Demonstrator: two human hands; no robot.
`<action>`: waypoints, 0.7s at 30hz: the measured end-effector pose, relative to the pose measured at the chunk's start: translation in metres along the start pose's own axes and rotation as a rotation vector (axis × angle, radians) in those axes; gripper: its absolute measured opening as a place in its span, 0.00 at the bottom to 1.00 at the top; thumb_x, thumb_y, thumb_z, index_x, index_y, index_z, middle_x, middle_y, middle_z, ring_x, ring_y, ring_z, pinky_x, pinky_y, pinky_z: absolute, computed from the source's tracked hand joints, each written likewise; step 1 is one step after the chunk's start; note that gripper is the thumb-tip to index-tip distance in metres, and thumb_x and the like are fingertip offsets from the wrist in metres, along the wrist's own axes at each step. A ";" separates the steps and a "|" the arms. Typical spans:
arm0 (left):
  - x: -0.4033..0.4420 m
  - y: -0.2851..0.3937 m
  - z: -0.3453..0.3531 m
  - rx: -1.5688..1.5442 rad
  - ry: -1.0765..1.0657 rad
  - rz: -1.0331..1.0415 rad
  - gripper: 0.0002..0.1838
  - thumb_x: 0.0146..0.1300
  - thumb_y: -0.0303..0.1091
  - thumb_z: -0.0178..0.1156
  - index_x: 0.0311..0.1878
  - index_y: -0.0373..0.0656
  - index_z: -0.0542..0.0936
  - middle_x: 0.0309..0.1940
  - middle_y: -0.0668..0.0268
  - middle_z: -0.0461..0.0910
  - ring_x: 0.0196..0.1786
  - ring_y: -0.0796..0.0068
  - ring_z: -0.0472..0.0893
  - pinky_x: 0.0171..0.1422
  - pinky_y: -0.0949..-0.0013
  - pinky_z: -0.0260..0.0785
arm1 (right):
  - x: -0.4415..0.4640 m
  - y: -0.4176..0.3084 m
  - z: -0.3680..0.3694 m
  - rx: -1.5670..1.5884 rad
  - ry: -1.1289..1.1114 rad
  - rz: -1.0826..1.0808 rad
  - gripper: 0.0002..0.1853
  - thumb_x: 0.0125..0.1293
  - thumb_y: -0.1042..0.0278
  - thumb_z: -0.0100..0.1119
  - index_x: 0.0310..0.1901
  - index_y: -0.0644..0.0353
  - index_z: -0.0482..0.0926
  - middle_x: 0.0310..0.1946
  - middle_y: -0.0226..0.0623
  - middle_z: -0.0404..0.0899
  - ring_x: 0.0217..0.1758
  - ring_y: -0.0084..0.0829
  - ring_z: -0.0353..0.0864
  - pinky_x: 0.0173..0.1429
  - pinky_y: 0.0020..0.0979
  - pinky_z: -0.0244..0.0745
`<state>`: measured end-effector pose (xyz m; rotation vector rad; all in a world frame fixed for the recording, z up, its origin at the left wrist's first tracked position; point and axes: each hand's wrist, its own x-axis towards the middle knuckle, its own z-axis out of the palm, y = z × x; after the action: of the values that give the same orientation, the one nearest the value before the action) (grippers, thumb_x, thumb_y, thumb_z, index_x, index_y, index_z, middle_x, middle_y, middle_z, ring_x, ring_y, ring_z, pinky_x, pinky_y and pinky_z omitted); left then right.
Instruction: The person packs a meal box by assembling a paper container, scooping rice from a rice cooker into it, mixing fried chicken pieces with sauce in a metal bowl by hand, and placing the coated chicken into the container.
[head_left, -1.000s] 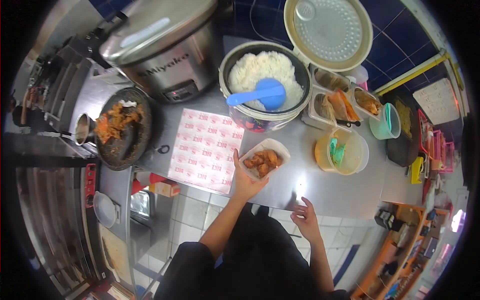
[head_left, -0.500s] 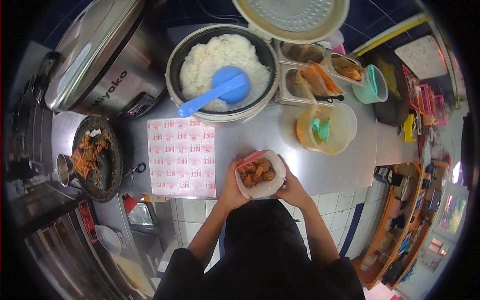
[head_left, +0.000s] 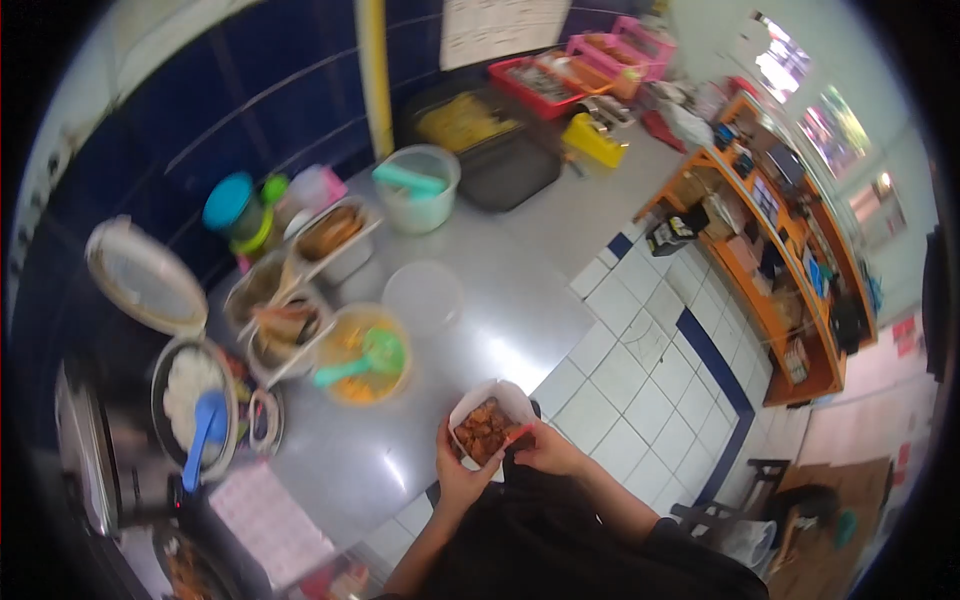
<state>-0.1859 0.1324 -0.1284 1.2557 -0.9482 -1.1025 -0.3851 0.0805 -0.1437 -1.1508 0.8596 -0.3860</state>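
Note:
A white paper box (head_left: 492,393) with pieces of browned food (head_left: 484,430) inside is held in front of my body, near the front edge of the steel counter. My left hand (head_left: 463,474) wraps round its left and lower side, with the thumb at the front. At the right side my right hand (head_left: 548,450) pinches a red flap of the box. The printed paper sheet (head_left: 270,522) lies flat at the lower left. Farther left, a blue scoop (head_left: 206,430) rests on white rice (head_left: 187,392) in the open cooker.
A tub of orange liquid (head_left: 365,385) with a green ladle, metal food trays (head_left: 352,252) and a pale bucket (head_left: 421,205) stand on the counter. A black tray (head_left: 508,172) lies beyond. Orange shelves (head_left: 815,350) stand at the right, past the tiled floor.
The view has swung right, so the rice and paper sheet now appear farther left. Since the earliest frame, my right hand has joined my left on the box. Its red flap has moved to the right side.

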 end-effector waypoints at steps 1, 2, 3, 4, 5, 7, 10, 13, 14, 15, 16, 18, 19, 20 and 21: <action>0.021 -0.018 0.028 -0.049 0.009 -0.019 0.51 0.52 0.27 0.79 0.74 0.33 0.57 0.67 0.54 0.68 0.69 0.63 0.74 0.71 0.59 0.72 | -0.001 -0.001 -0.025 0.061 0.080 -0.073 0.56 0.60 0.88 0.58 0.84 0.49 0.38 0.80 0.42 0.57 0.80 0.37 0.64 0.74 0.41 0.68; 0.044 -0.034 0.061 -0.101 0.017 -0.038 0.50 0.52 0.27 0.78 0.74 0.33 0.57 0.67 0.55 0.68 0.68 0.63 0.74 0.71 0.59 0.72 | -0.002 -0.006 -0.054 0.119 0.157 -0.147 0.55 0.60 0.90 0.56 0.84 0.50 0.39 0.79 0.41 0.59 0.81 0.37 0.62 0.74 0.42 0.68; 0.067 -0.045 0.083 -0.270 0.006 -0.058 0.48 0.54 0.27 0.78 0.73 0.34 0.58 0.67 0.56 0.68 0.68 0.64 0.73 0.74 0.60 0.68 | -0.007 -0.012 -0.080 0.179 0.236 -0.133 0.58 0.60 0.89 0.57 0.84 0.46 0.33 0.82 0.45 0.52 0.83 0.41 0.58 0.72 0.42 0.69; 0.099 -0.045 0.112 -0.263 0.016 -0.017 0.49 0.54 0.27 0.78 0.73 0.33 0.57 0.68 0.55 0.67 0.69 0.63 0.72 0.74 0.59 0.67 | -0.015 -0.017 -0.112 0.170 0.271 -0.137 0.59 0.60 0.89 0.57 0.84 0.45 0.32 0.82 0.47 0.51 0.83 0.43 0.57 0.72 0.42 0.69; 0.125 -0.045 0.136 -0.251 0.032 0.017 0.49 0.54 0.27 0.78 0.73 0.33 0.56 0.68 0.55 0.65 0.70 0.63 0.70 0.75 0.58 0.66 | -0.025 -0.017 -0.139 0.169 0.302 -0.135 0.59 0.60 0.89 0.57 0.84 0.43 0.31 0.83 0.48 0.50 0.83 0.45 0.57 0.72 0.42 0.69; 0.172 -0.053 0.172 -0.215 0.067 0.064 0.50 0.53 0.27 0.78 0.73 0.32 0.55 0.69 0.54 0.64 0.71 0.62 0.69 0.76 0.58 0.64 | -0.052 -0.004 -0.192 0.190 0.373 -0.134 0.60 0.61 0.87 0.59 0.84 0.41 0.30 0.84 0.53 0.44 0.84 0.49 0.55 0.71 0.43 0.69; 0.259 -0.082 0.237 -0.164 0.118 0.120 0.50 0.53 0.28 0.78 0.73 0.32 0.55 0.68 0.54 0.64 0.71 0.61 0.69 0.77 0.58 0.63 | -0.140 0.033 -0.273 0.291 0.611 -0.120 0.59 0.62 0.88 0.56 0.84 0.41 0.30 0.84 0.57 0.40 0.84 0.52 0.53 0.71 0.44 0.70; 0.336 -0.092 0.296 -0.037 0.052 0.206 0.47 0.55 0.30 0.78 0.73 0.35 0.59 0.68 0.57 0.69 0.70 0.64 0.71 0.77 0.61 0.62 | -0.235 0.052 -0.324 0.368 0.956 -0.050 0.60 0.56 0.90 0.56 0.84 0.42 0.34 0.81 0.66 0.43 0.81 0.59 0.57 0.69 0.44 0.73; 0.356 -0.091 0.307 0.078 0.011 0.202 0.50 0.54 0.32 0.80 0.74 0.34 0.57 0.70 0.55 0.67 0.71 0.62 0.70 0.78 0.60 0.61 | -0.261 0.061 -0.337 0.407 1.062 -0.039 0.59 0.56 0.89 0.56 0.84 0.43 0.36 0.81 0.67 0.45 0.80 0.60 0.59 0.68 0.43 0.74; 0.367 -0.093 0.314 0.196 -0.034 0.187 0.54 0.52 0.33 0.81 0.75 0.33 0.55 0.71 0.54 0.66 0.73 0.61 0.69 0.79 0.59 0.60 | -0.282 0.065 -0.347 0.372 1.154 -0.004 0.57 0.58 0.87 0.57 0.84 0.44 0.37 0.80 0.69 0.46 0.79 0.60 0.61 0.68 0.42 0.75; 0.380 -0.096 0.323 0.248 -0.010 0.207 0.56 0.51 0.35 0.82 0.76 0.33 0.55 0.72 0.51 0.65 0.74 0.57 0.67 0.79 0.58 0.59 | -0.301 0.081 -0.362 0.364 1.229 0.013 0.58 0.57 0.88 0.57 0.84 0.47 0.37 0.79 0.70 0.49 0.78 0.61 0.63 0.67 0.45 0.76; 0.404 -0.102 0.344 0.347 0.006 0.259 0.61 0.48 0.38 0.83 0.78 0.31 0.53 0.74 0.44 0.63 0.77 0.50 0.64 0.80 0.55 0.58 | -0.313 0.092 -0.384 0.380 1.258 0.004 0.56 0.60 0.87 0.58 0.84 0.47 0.38 0.78 0.73 0.50 0.74 0.59 0.68 0.66 0.43 0.77; 0.405 -0.104 0.349 0.471 0.038 0.247 0.62 0.49 0.42 0.82 0.79 0.31 0.52 0.75 0.42 0.62 0.78 0.47 0.62 0.81 0.52 0.56 | -0.314 0.093 -0.396 0.383 1.244 0.017 0.55 0.61 0.87 0.58 0.84 0.47 0.38 0.78 0.73 0.50 0.74 0.58 0.69 0.66 0.42 0.77; 0.402 -0.107 0.352 0.589 0.074 0.233 0.62 0.51 0.46 0.81 0.80 0.32 0.51 0.76 0.40 0.61 0.79 0.44 0.60 0.82 0.49 0.53 | -0.314 0.088 -0.414 0.376 1.231 0.028 0.55 0.62 0.86 0.58 0.84 0.47 0.38 0.77 0.74 0.50 0.73 0.57 0.70 0.66 0.41 0.77; 0.397 -0.111 0.357 0.701 0.114 0.215 0.63 0.52 0.50 0.80 0.81 0.32 0.50 0.76 0.38 0.60 0.80 0.41 0.59 0.83 0.46 0.51 | -0.306 0.084 -0.432 0.364 1.190 0.048 0.54 0.63 0.86 0.59 0.84 0.48 0.39 0.77 0.74 0.50 0.71 0.54 0.72 0.66 0.39 0.77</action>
<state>-0.4512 -0.3349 -0.2191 1.7003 -1.4084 -0.5248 -0.9195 0.0444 -0.1627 -0.4728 1.7371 -1.1864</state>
